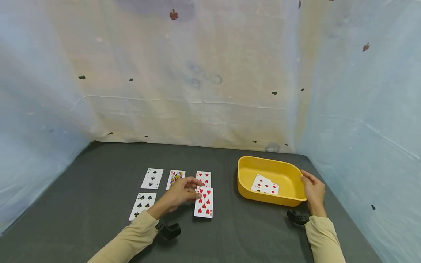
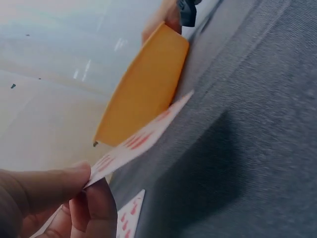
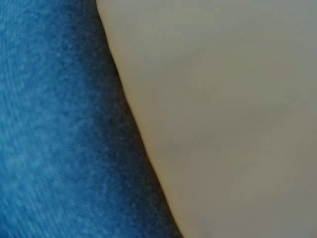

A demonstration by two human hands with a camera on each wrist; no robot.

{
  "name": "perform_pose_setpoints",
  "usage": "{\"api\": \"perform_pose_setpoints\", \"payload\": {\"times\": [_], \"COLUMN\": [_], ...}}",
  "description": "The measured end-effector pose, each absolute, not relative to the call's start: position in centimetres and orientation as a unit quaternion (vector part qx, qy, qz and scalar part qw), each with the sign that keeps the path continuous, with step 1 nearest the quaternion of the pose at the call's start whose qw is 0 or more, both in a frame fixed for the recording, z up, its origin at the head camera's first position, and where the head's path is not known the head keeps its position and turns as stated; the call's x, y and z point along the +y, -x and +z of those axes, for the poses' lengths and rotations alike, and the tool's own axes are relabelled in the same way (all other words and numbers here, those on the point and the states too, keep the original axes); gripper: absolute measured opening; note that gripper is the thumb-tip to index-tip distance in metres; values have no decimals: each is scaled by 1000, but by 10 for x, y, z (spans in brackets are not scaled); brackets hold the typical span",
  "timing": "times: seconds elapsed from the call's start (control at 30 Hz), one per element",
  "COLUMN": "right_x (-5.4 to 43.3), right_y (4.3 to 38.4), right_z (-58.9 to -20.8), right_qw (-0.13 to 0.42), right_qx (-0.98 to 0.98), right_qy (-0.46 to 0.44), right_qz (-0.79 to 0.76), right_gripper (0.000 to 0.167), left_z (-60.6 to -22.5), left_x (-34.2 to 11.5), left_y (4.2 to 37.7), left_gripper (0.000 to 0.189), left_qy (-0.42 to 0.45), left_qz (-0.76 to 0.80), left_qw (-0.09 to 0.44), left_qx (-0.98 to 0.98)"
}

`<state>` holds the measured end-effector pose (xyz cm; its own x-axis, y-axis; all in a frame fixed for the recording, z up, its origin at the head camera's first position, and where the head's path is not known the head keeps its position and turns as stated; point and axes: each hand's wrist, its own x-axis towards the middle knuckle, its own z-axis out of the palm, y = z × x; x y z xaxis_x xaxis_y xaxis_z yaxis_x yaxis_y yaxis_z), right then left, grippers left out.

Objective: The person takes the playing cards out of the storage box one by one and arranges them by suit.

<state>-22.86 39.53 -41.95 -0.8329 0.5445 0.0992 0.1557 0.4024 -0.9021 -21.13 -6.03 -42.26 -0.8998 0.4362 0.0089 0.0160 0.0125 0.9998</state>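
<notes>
My left hand pinches an eight of hearts by its left edge between thumb and fingers. In the left wrist view that card tilts above the cloth and casts a shadow there. Behind it lies a seven of hearts, partly covered in the head view. My right hand grips the right end of a yellow tray. Inside the tray, diamond cards overlap face up. The right wrist view shows only a blurred pale surface beside blue-looking cloth.
Left of the seven lie a queen, partly hidden by my left hand, and a three of clubs. A six of clubs lies nearer. Dark cloth covers the table; pale sheeting hangs behind and at both sides.
</notes>
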Motion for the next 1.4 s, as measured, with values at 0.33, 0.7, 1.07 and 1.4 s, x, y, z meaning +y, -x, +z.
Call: {"api": "perform_pose_setpoints", "payload": {"times": [0.33,0.7,1.07,1.4], "right_x": [396,395,396,396], "right_y": [230,229,228,227], "right_z": [-420,-420,-419,-418], "right_qw": [196,195,191,193], "right_qx": [-812,-815,-816,-818], "right_qy": [214,215,217,211], "right_qz": [507,501,501,499], "right_gripper": [40,40,40,40], "left_z": [-437,-437,-441,-437], "left_x": [-59,-54,-51,-52], "left_y": [206,201,206,211], "left_gripper": [34,26,25,23], "left_qy": [-158,-182,-192,-198], "left_qz": [662,518,460,467], "left_qw": [126,12,-19,-9], "left_qx": [722,835,867,862]}}
